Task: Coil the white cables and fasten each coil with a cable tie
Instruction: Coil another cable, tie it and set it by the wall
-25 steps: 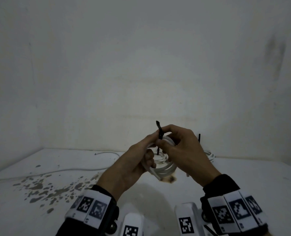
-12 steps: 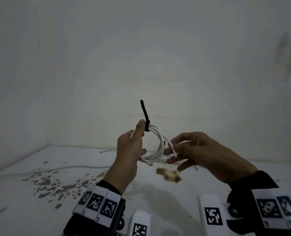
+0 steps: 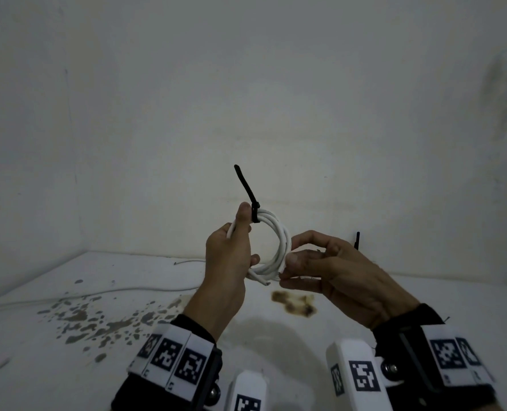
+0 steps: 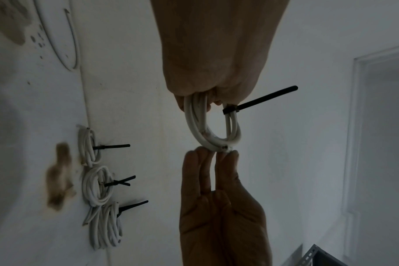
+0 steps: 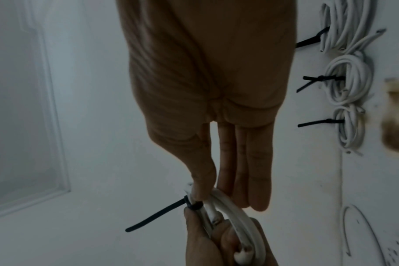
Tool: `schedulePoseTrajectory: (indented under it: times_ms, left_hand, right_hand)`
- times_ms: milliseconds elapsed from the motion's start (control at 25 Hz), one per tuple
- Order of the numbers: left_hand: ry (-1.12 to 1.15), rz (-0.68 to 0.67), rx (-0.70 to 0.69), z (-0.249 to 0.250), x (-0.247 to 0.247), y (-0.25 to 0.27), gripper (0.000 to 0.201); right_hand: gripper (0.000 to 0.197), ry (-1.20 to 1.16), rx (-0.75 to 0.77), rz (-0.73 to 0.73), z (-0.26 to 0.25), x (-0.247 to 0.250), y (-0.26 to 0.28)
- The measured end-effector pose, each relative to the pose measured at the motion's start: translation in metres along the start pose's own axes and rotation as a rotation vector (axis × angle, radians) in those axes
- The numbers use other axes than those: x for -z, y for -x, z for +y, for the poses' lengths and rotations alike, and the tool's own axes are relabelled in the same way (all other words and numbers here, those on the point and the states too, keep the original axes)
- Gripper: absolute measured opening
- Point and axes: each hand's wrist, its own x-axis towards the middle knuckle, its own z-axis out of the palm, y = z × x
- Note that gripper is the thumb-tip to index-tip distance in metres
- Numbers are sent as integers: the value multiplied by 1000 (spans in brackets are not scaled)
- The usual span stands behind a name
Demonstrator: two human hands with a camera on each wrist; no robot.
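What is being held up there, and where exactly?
The white cable coil: the left hand grips it beside the black cable tie; the right hand touches its opposite side.

Four coils of white round cable were counted: one held up [image 3: 276,241] and three lying on the tabletop [image 4: 88,146] [image 4: 98,186] [image 4: 107,227]. Each carried one black plastic cable tie [image 3: 247,191]. One loose white cable [image 3: 145,289] lay uncoiled. Two hands [image 3: 227,256] [image 3: 335,274] were visible.
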Motion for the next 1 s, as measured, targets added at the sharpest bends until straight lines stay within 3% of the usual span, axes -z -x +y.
schedulePoseTrajectory:
  times_ms: [160, 400, 520, 680, 840, 920, 1000]
  left_hand:
    - [23, -3, 33, 0, -2, 1, 39]
    - [65, -56, 58, -1, -2, -3, 42]
    - [40, -111, 41, 0, -1, -1, 41]
    - [39, -166, 23, 5, -3, 4, 41]
    - [-59, -196, 13, -1, -9, 10, 44]
    - [-64, -196, 14, -4, -10, 10, 46]
    - [-25, -200, 20, -2, -9, 7, 47]
  right_hand:
    - [23, 6, 86, -19, 2, -4, 0]
    - [23, 215, 161, 29, 2, -8, 1]
    - [20, 395, 184, 84, 8, -7, -2]
    - [25, 727, 337, 221, 14, -7, -6]
    - [32, 974, 345, 316, 21, -9, -10]
    - [33, 981, 322, 353, 22, -8, -10]
    - [29, 754, 232, 304, 17, -4, -9]
